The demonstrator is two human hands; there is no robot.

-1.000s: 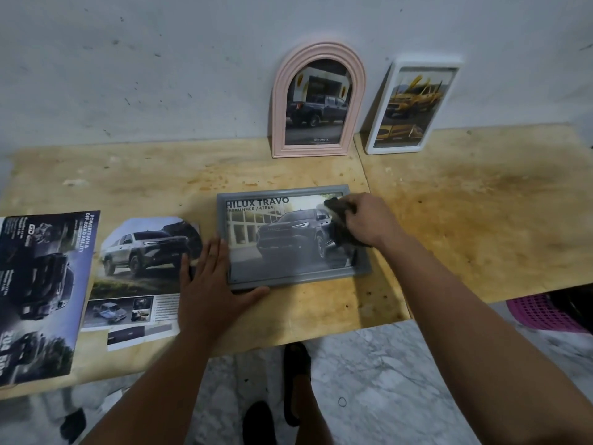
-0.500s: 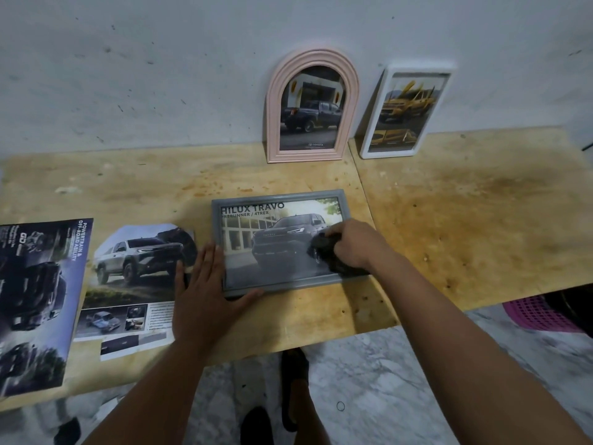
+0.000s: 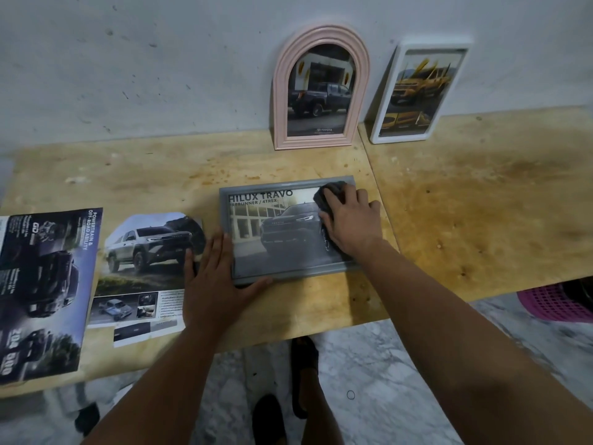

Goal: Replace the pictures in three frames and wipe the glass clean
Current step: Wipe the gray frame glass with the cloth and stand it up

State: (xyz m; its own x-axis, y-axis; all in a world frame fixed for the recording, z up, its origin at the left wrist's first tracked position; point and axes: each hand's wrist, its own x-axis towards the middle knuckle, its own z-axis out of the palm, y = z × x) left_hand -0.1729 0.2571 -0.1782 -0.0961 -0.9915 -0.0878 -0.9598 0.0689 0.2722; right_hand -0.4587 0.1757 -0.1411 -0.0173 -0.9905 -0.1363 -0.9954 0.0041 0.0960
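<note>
A brochure (image 3: 41, 293) is laid at the table's (image 3: 481, 200) left end, overhanging the near edge at 6 o'clock. Just right of it a cut page (image 3: 144, 271) is spread. The left hand (image 3: 218, 281) is laid flat, fingers straight and together, pressing the grey frame's (image 3: 288, 232) left edge and near-left corner, thumb along the front rail. The frame lies flat at mid-table, close to the near edge. The right hand (image 3: 349, 220) is pressed on a dark cloth (image 3: 327, 195) at the frame's 1 o'clock corner, fingers curled over it. At 12 o'clock a pink frame (image 3: 321, 88) and a white frame (image 3: 417, 94) are leaned against the wall. Bare tabletop is left at 3 o'clock.
</note>
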